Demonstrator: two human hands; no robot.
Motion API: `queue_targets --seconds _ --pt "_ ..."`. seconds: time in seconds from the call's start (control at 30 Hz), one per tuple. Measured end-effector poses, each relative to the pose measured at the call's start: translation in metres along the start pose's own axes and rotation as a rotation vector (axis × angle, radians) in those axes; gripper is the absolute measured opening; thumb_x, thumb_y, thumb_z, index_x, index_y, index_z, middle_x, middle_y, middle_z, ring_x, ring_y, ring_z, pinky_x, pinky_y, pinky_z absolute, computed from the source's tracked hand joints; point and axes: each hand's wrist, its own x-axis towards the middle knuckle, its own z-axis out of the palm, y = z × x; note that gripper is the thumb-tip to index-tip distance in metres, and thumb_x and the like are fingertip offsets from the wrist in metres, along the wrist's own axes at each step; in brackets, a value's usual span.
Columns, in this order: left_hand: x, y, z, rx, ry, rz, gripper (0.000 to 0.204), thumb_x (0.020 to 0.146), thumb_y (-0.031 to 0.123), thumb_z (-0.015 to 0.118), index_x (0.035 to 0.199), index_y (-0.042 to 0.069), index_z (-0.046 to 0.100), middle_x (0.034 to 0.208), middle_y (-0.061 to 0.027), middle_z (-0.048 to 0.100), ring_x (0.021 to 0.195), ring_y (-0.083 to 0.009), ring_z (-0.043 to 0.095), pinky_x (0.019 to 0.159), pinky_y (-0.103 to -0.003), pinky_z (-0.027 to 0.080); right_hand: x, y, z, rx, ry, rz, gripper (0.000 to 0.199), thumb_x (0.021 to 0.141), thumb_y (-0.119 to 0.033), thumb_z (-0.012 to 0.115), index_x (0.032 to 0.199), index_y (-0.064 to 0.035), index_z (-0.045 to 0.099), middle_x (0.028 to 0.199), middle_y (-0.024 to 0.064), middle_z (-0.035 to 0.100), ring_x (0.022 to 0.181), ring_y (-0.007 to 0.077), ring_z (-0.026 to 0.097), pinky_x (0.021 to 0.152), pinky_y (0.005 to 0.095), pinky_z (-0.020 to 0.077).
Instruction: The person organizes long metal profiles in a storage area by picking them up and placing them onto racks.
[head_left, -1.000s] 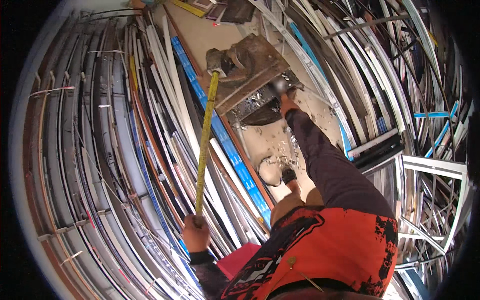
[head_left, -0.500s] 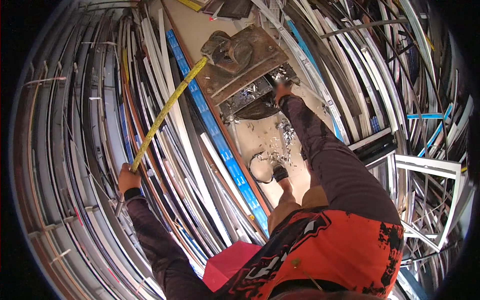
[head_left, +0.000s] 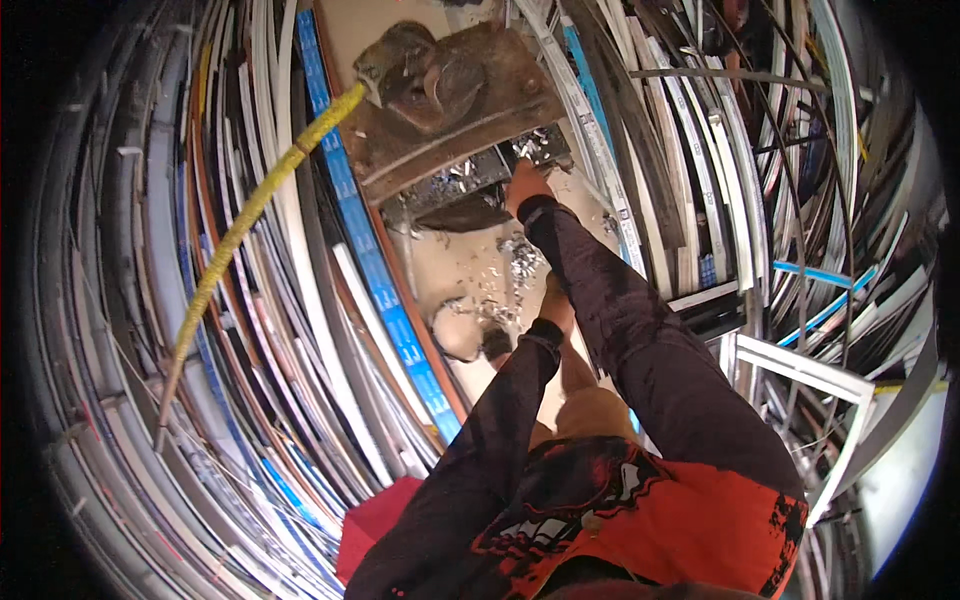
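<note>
My right hand [head_left: 525, 186] reaches to the right end of a dark shelf [head_left: 478, 176] scattered with small pale offcuts. Its fingertips blur into the scraps, so their grip does not show. My left hand [head_left: 556, 304] is off the lever, beside my right forearm and above my legs; its fingers are partly hidden. Behind the shelf sits a rusty brown metal machine [head_left: 455, 125] with a rounded head. From that head a long yellow lever [head_left: 250, 208] slants down to the left, with neither hand on it.
Long strips of moulding [head_left: 290, 330] fill the left side, with a blue-patterned strip [head_left: 372, 250] beside the machine. More strips [head_left: 680, 150] lie to the right, near a white frame [head_left: 800, 366]. Offcuts [head_left: 515, 270] litter the floor. A red object [head_left: 375, 520] is at lower left.
My left hand has let go of the yellow lever and moved right, towards my right forearm. My right hand stays by the shelf. The whole view has shifted.
</note>
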Motion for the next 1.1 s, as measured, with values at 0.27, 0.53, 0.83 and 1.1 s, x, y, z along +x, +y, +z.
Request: queue_targets --seconds 0.27,0.53,0.83,1.1 --pt "-0.012 0.073 0.041 -0.290 0.205 0.008 0.033 0.097 0.021 0.052 0.120 -0.003 0.052 0.119 -0.0185 0.060 0.110 -0.0358 0.056 0.095 -0.040 0.042 0.017 0.036 0.018 -0.109 -0.025 0.113 0.061 0.092 -0.015 0.052 0.141 0.0107 0.026 0.109 0.0297 0.063 0.094 0.0373 0.067 0.072 0.0452 0.0562" --pt "-0.013 0.026 0.042 -0.514 0.341 -0.254 0.049 0.104 0.037 0.027 0.103 -0.007 0.048 0.099 -0.0301 0.056 0.095 -0.0449 0.056 0.086 -0.050 0.044 0.017 0.025 0.026 -0.112 -0.091 0.125 0.068 0.089 -0.016 0.057 0.135 0.0183 0.022 0.108 0.0312 0.062 0.094 0.0403 0.065 0.074 0.0435 0.0551" --pt "-0.106 -0.013 0.036 0.467 0.328 -0.033 0.077 0.091 0.050 0.055 0.133 -0.011 0.034 0.122 -0.0347 0.049 0.116 -0.0431 0.051 0.100 -0.047 0.037 -0.088 0.066 0.034 0.154 -0.177 -0.024 0.052 0.086 -0.011 0.057 0.129 0.0090 0.036 0.119 0.0341 0.051 0.109 0.0463 0.054 0.093 0.0471 0.0450" --pt "-0.360 0.013 -0.168 0.347 -0.231 -0.566 0.048 0.092 0.034 0.063 0.122 0.000 0.048 0.098 -0.0121 0.059 0.083 -0.0214 0.058 0.079 -0.033 0.048 -0.371 0.349 0.010 -0.110 -0.106 0.216 0.039 0.083 -0.018 0.058 0.117 -0.0014 0.048 0.107 0.0272 0.062 0.103 0.0437 0.061 0.085 0.0514 0.0502"
